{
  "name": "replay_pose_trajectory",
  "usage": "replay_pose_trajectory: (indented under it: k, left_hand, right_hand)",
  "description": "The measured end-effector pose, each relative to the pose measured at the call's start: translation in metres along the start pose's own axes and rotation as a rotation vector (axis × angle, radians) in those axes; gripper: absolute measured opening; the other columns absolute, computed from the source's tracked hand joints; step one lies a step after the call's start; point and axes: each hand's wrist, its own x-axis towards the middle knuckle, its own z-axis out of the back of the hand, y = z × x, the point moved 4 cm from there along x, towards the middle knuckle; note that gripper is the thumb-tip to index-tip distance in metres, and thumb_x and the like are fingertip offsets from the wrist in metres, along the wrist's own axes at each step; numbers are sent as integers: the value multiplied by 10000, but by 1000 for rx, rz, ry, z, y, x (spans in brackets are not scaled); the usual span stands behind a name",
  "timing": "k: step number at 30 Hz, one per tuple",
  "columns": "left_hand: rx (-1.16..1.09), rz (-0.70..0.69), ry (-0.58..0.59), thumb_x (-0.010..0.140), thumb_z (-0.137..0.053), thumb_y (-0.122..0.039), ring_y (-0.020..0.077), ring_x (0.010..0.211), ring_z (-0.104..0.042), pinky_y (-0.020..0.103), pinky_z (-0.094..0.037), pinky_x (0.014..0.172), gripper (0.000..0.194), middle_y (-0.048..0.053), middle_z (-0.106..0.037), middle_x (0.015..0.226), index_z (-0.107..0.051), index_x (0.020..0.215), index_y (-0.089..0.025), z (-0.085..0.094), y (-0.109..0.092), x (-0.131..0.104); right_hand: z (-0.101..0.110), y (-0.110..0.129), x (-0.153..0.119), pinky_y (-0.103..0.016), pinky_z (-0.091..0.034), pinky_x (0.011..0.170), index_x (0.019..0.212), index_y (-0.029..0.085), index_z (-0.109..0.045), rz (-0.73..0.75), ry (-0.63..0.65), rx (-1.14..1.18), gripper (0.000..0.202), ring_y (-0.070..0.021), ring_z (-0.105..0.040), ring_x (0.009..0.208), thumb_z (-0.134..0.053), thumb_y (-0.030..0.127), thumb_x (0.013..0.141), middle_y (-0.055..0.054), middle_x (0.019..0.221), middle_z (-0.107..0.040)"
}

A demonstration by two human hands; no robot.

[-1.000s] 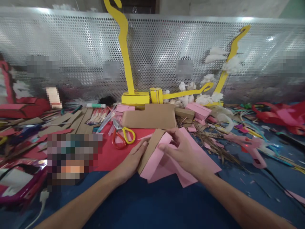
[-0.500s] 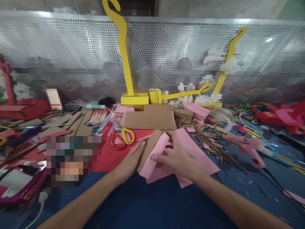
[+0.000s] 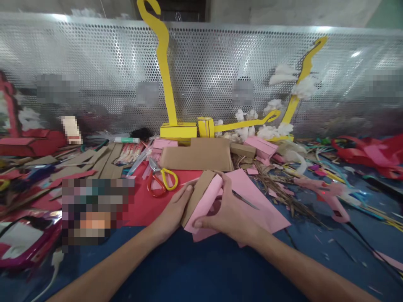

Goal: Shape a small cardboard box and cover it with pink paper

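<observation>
Near the middle, a tilted cardboard piece (image 3: 199,193) has pink paper (image 3: 210,197) curved along its right side. My left hand (image 3: 176,209) grips the cardboard at its left edge, thumb on top. Curled round the pink paper from the right is my right hand (image 3: 228,214), its thumb at the lower end and its fingers at the upper end. Beneath and right of the hands are flat pink sheets (image 3: 264,209), with a thin dark pointed tool (image 3: 247,200) on them. Scissors (image 3: 159,178) with red and yellow handles rest on a red sheet (image 3: 138,209).
A folded cardboard piece (image 3: 201,154) stands behind the hands. Yellow hook-topped stands (image 3: 168,88) are at the back against a perforated metal panel (image 3: 201,54). On the right are a pink glue gun (image 3: 330,195) and dry twigs (image 3: 283,195); cardboard strips (image 3: 107,161) cover the left.
My right thumb has slid down and left along the pink paper, and that hand has shifted slightly. The dark tool on the pink sheet now shows more fully.
</observation>
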Motion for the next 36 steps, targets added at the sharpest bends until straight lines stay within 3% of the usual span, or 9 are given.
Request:
replay_pose_trajectory:
  k: [4, 8, 10, 13, 17, 21, 28, 32, 36]
  left_hand:
    - [133, -36, 29, 995, -507, -567, 299, 1455, -451, 475, -308, 1230, 549, 60, -611, 1481, -574, 1447, -262, 1, -3, -2]
    - [212, -42, 47, 987, -503, -594, 315, 1401, -514, 496, -373, 1195, 540, 49, -596, 1497, -585, 1434, -302, 1, -3, -4]
    - [233, -36, 47, 995, -485, -596, 311, 1405, -510, 497, -379, 1192, 531, 47, -569, 1523, -588, 1425, -302, 1, -2, -4]
    - [230, -55, 49, 998, -481, -595, 299, 1427, -489, 489, -404, 1178, 530, 45, -573, 1519, -573, 1434, -309, 0, -1, -3]
    - [197, -65, 42, 1001, -477, -591, 288, 1460, -451, 473, -456, 1141, 543, 56, -579, 1511, -553, 1449, -293, 1, -1, -4]
    - [215, -136, 45, 972, -566, -566, 293, 1414, -507, 432, -470, 1132, 533, 59, -585, 1503, -565, 1435, -302, 0, -7, -8]
    - [87, -245, 159, 866, -778, -408, 282, 1261, -633, 357, -543, 1019, 569, 101, -671, 1364, -567, 1365, -233, -4, -19, -12]
    - [61, -387, 81, 801, -848, -262, 228, 1160, -672, 318, -559, 963, 560, 67, -691, 1262, -563, 1282, -254, 1, -23, -10]
    - [174, -508, 11, 780, -854, -194, 195, 1092, -671, 303, -572, 901, 596, 49, -629, 1267, -528, 1268, -293, 1, -27, -15]
  right_hand:
    - [17, 6, 10, -393, -588, 847, 1286, 258, -538, 115, -141, -23, 705, -266, -677, 1077, -897, 400, 696, -98, 1260, -657]
    - [42, 14, 20, -312, -541, 693, 896, 210, -650, 240, -229, -50, 257, -202, -675, 821, -703, 461, 901, -48, 874, -706]
    - [47, 15, 20, -295, -516, 638, 796, 206, -637, 256, -270, -83, 305, -178, -641, 723, -650, 474, 941, -27, 757, -671]
    - [41, 12, 16, -308, -549, 692, 937, 208, -667, 258, -232, -62, 268, -199, -678, 828, -714, 469, 901, -49, 896, -719]
    - [26, 10, 12, -351, -589, 836, 1345, 265, -550, 243, -101, -42, 744, -247, -670, 1096, -908, 403, 707, -86, 1308, -665]
    - [30, 17, 12, -330, -589, 759, 1149, 239, -699, 309, -133, -31, 285, -193, -694, 893, -618, 453, 979, -65, 1066, -742]
    - [27, 21, 7, -371, -615, 827, 1229, 264, -636, 296, -43, 224, 296, -204, -717, 972, -531, 463, 1036, -82, 1161, -721]
    - [22, 27, -5, -446, -548, 1013, 1365, 286, -562, 410, 38, 57, 380, -256, -623, 1233, -608, 400, 1004, -107, 1355, -639]
    - [20, 35, -13, -448, -517, 1044, 1392, 313, -530, 554, -17, -142, 481, -261, -589, 1245, -700, 326, 943, -88, 1361, -617]
